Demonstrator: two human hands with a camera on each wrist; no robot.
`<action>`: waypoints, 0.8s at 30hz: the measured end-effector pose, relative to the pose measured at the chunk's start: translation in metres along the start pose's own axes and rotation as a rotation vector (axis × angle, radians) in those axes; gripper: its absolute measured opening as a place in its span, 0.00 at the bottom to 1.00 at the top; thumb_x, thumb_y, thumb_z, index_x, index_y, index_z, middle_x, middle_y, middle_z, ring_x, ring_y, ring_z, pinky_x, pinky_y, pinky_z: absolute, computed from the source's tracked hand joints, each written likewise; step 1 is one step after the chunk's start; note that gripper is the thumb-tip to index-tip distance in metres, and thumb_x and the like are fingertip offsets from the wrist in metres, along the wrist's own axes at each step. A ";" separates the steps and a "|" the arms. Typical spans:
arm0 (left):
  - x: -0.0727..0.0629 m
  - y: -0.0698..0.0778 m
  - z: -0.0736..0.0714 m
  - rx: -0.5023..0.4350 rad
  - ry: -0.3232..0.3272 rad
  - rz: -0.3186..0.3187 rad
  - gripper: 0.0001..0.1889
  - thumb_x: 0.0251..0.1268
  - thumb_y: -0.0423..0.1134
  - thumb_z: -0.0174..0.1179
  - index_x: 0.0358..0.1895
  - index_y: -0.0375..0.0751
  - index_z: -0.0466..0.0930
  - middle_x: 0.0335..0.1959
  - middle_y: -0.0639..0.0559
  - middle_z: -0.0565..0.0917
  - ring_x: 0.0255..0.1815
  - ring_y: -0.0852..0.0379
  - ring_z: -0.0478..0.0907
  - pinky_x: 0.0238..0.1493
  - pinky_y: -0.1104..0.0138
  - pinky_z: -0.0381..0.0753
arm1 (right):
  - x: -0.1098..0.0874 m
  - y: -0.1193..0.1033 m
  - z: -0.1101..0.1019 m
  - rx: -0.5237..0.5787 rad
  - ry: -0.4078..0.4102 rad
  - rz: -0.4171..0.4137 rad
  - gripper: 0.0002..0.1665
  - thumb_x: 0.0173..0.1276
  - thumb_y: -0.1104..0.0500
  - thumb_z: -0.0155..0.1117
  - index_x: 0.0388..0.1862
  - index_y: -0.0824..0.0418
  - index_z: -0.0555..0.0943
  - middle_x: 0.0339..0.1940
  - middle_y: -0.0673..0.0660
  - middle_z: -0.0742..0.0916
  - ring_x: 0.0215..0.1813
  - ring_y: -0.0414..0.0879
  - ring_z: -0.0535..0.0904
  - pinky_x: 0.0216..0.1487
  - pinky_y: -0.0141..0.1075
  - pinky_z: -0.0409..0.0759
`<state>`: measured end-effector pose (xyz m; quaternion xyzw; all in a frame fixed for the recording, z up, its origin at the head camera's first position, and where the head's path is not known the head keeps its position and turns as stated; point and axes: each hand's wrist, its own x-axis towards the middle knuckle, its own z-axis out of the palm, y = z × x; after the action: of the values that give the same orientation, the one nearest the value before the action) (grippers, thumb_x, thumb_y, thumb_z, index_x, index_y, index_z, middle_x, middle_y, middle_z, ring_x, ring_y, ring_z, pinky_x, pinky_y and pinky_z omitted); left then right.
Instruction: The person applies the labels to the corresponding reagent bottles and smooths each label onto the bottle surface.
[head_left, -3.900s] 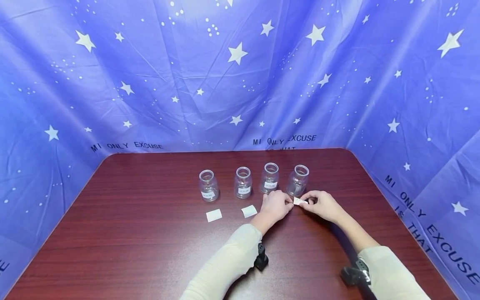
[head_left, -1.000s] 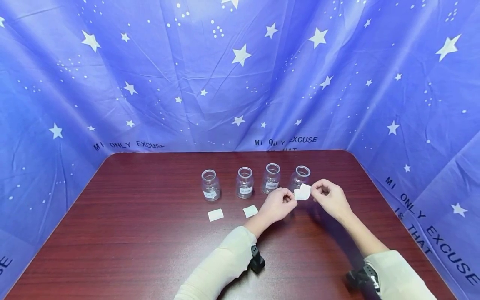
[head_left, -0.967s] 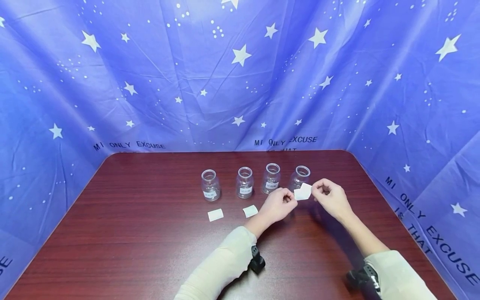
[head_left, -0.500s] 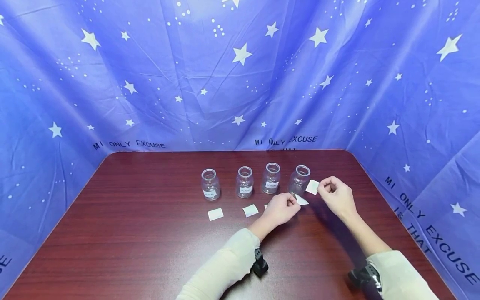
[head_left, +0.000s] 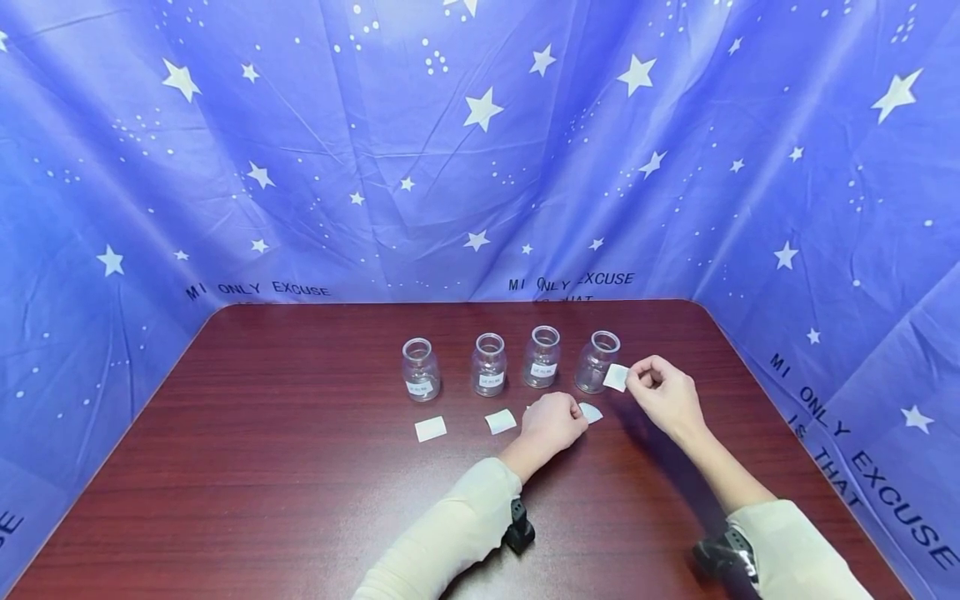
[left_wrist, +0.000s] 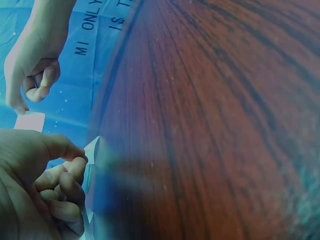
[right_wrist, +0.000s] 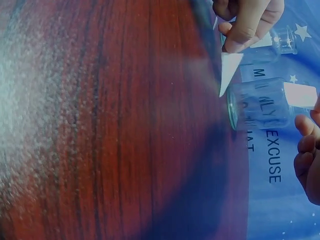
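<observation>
My right hand (head_left: 666,396) pinches a small white label (head_left: 616,377) by its edge, held up just right of the bare glass jar (head_left: 592,373). In the right wrist view the label (right_wrist: 300,95) overlaps that jar's upper part; whether it touches the glass I cannot tell. My left hand (head_left: 555,423) is low over the table in front of the jars. Between its thumb and index finger it pinches a second white piece of paper (head_left: 591,412), seen in the left wrist view as a narrow slip (left_wrist: 92,149) beside the fingertips.
Three more glass jars, each bearing a white printed label (head_left: 491,380), stand in a row to the left. Two white paper pieces lie on the brown table (head_left: 247,467), one the left paper (head_left: 431,429). A sliver of paper shows behind my left hand. A blue star-patterned curtain (head_left: 375,167) surrounds the table.
The two white papers, overlapping a second ago, are now apart. My left hand has lowered its piece toward the table; my right hand moved right with the label, then slightly back toward the jar.
</observation>
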<state>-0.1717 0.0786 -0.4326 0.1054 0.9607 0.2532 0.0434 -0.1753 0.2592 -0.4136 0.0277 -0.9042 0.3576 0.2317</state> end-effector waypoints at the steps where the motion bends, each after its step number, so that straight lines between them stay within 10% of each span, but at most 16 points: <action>1: 0.000 -0.001 0.000 0.005 0.000 -0.004 0.08 0.50 0.45 0.61 0.16 0.57 0.76 0.18 0.64 0.76 0.23 0.63 0.74 0.30 0.62 0.76 | 0.000 0.000 0.000 -0.004 -0.007 -0.006 0.02 0.56 0.62 0.59 0.25 0.56 0.77 0.11 0.43 0.75 0.18 0.31 0.66 0.22 0.25 0.64; 24: 0.004 -0.007 -0.025 -0.227 0.069 0.042 0.06 0.54 0.48 0.61 0.25 0.54 0.83 0.20 0.64 0.81 0.23 0.68 0.74 0.26 0.73 0.70 | -0.007 -0.006 0.017 -0.010 0.006 -0.083 0.02 0.56 0.60 0.62 0.26 0.56 0.78 0.11 0.42 0.74 0.17 0.31 0.64 0.21 0.27 0.62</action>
<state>-0.1801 0.0612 -0.4145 0.1109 0.9244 0.3646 0.0165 -0.1745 0.2431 -0.4237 0.0628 -0.9034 0.3434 0.2490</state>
